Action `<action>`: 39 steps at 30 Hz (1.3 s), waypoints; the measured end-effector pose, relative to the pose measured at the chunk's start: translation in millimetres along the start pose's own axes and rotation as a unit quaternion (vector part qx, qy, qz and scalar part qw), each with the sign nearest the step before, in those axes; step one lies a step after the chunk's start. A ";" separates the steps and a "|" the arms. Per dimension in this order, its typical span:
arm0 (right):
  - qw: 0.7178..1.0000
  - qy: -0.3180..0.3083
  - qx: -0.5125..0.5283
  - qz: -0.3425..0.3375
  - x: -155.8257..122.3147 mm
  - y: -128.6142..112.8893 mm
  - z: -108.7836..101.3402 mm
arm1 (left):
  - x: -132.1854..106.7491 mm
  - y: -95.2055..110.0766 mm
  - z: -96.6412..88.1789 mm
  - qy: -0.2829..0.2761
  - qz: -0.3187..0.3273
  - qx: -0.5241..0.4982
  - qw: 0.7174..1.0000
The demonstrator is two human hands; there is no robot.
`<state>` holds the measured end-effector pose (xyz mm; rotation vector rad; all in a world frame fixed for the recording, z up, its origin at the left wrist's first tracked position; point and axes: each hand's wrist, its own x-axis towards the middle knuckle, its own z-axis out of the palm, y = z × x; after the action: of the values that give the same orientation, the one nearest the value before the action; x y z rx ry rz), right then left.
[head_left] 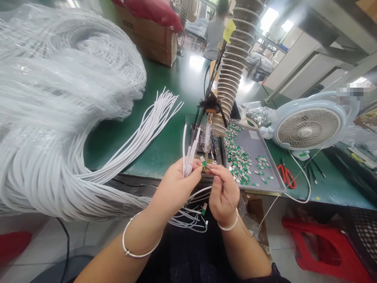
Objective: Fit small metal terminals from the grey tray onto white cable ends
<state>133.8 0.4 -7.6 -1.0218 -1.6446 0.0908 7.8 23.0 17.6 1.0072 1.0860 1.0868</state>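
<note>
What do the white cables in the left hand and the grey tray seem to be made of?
The white cables look like plastic-sheathed wire: smooth, slightly glossy, bending in soft curves. The grey tray seems to be painted sheet metal, matt, with a thin raised rim, though it could be plastic.

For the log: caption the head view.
Left hand grips white cable ends; right hand pinches a thin wire by a small green part, beside a tray of green parts.
</note>
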 end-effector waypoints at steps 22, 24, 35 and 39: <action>0.994 -0.045 -0.096 0.024 -10.2 2.2 -42.4 | -20.8 -25.1 -15.9 -0.103 0.005 0.087 0.991; 0.987 -0.054 -0.146 0.044 -2.8 9.1 -54.2 | -16.7 -28.3 -19.5 -0.156 -0.013 0.058 0.986; 0.912 -0.266 -0.251 0.184 27.8 43.4 -89.1 | -7.7 -49.4 -27.7 -0.212 -0.027 -0.165 0.963; 0.909 -0.288 -0.260 0.155 30.6 46.0 -86.9 | -7.6 -46.5 -22.8 -0.185 -0.024 -0.178 0.966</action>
<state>232.1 10.8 21.4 -1.7932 -2.0783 0.1865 -7.9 9.2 -30.4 0.8457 0.5843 0.9638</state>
